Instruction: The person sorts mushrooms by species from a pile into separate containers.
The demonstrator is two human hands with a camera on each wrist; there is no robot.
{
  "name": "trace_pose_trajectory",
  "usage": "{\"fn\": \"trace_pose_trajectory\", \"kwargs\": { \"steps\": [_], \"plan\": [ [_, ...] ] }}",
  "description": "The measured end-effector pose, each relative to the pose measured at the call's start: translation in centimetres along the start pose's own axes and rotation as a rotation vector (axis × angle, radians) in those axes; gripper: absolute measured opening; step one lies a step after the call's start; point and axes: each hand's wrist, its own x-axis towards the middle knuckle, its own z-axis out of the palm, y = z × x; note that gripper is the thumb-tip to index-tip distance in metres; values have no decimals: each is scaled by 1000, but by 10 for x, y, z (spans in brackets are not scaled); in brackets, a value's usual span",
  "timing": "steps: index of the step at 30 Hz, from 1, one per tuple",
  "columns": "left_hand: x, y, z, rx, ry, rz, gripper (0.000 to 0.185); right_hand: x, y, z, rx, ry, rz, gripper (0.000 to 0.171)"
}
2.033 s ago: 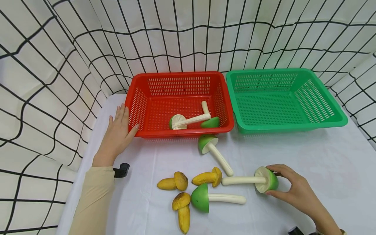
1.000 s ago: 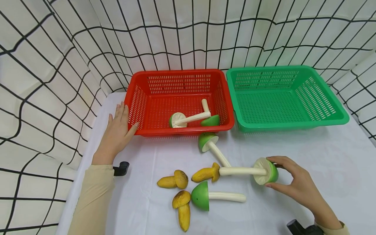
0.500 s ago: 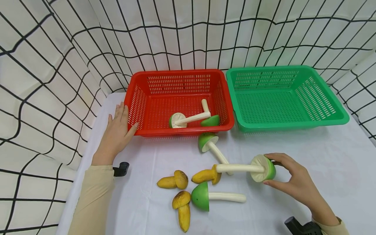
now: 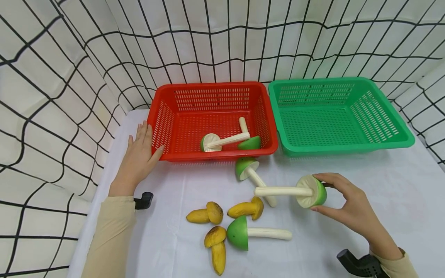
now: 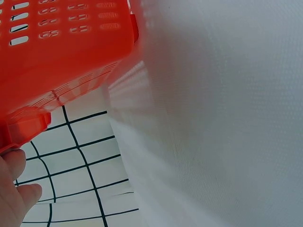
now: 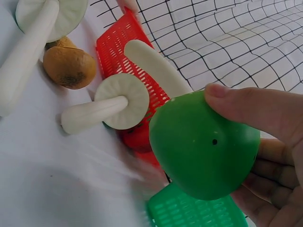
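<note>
My right hand [image 4: 351, 208] grips a toy mushroom by its green cap [image 6: 203, 146], fingers and thumb around the cap's sides. Its pale stem [image 4: 283, 191] points left and overlaps another green-capped mushroom [image 4: 247, 169] lying in front of the red basket. My left hand [image 4: 136, 158] rests with straight fingers against the left end of the red basket [image 4: 208, 155]; its fingertips [image 5: 16, 163] show at the basket's rim in the left wrist view. A third green-capped mushroom [image 4: 238, 233] lies nearer, beside several yellow mushrooms [image 4: 218, 251].
Inside the red basket lie two green-capped mushrooms [image 4: 210, 142]. A green basket [image 4: 347, 148] stands to its right, close beside it. Behind and to the left rises a white wall with black netting [image 4: 226, 46]. A white cloth [image 4: 167, 239] covers the table.
My right hand has lifted the green-capped mushroom off the cloth and moved it away from me and slightly left. My left hand stays at the red basket.
</note>
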Motion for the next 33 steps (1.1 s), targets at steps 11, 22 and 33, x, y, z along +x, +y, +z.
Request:
{"fn": "trace_pose_trajectory", "kwargs": {
  "steps": [11, 22, 33],
  "plan": [
    [-1, 0, -1, -3, -4, 7, 72, 12, -2, -4, -24, 38, -7, 87],
    [-2, 2, -2, 4, -17, 1, 72, 27, -5, 0, 17, 52, -49, 82],
    [-1, 1, -1, 2, -10, -2, 72, 47, -11, 1, 26, 31, -81, 81]
  ]
}}
